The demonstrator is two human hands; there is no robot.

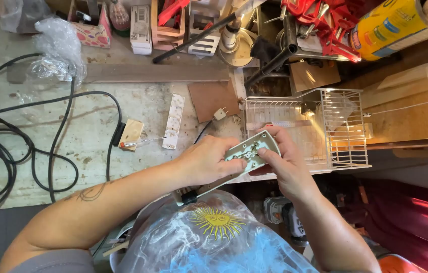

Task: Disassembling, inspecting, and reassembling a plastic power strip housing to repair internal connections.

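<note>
One head-worn camera, looking steeply down from just above, close on both forearms and the cluttered worktop (pixel 123 108), its far edge along the frame's top.

Both forearms reach forward and converge, the left hand (pixel 208 161) and right hand (pixel 285 163) curled in grips, fingers facing.

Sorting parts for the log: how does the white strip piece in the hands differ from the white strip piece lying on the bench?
The held piece is gripped by both the left hand and right hand, tilted, its open inside with metal contacts showing. The bench piece lies flat and untouched, showing a row of holes. Both are long, narrow and white.
</note>
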